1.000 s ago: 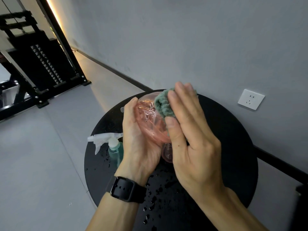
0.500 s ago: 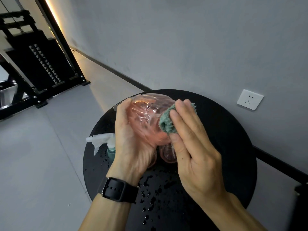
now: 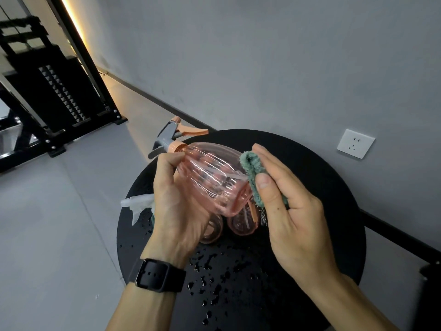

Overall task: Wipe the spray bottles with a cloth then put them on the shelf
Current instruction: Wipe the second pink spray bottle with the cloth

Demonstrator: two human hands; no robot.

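My left hand [image 3: 177,211] grips a clear pink ribbed spray bottle [image 3: 212,177], tilted so its grey and orange trigger head [image 3: 175,136] points up and to the left. My right hand [image 3: 293,211] presses a folded green cloth [image 3: 254,177] against the bottle's lower right side. Under the held bottle, two more pink bottles [image 3: 241,225] lie on the round black table [image 3: 310,187]. Behind my left hand, a teal bottle with a white trigger [image 3: 139,205] is mostly hidden.
Water drops [image 3: 214,275] dot the table's near part. A black metal rack [image 3: 47,96] stands on the grey floor at the far left. A white wall socket [image 3: 355,143] sits on the grey wall to the right.
My left hand has turned the pink bottle so its trigger head now shows at the upper left. The cloth has slid from the bottle's top toward its base on the right side.
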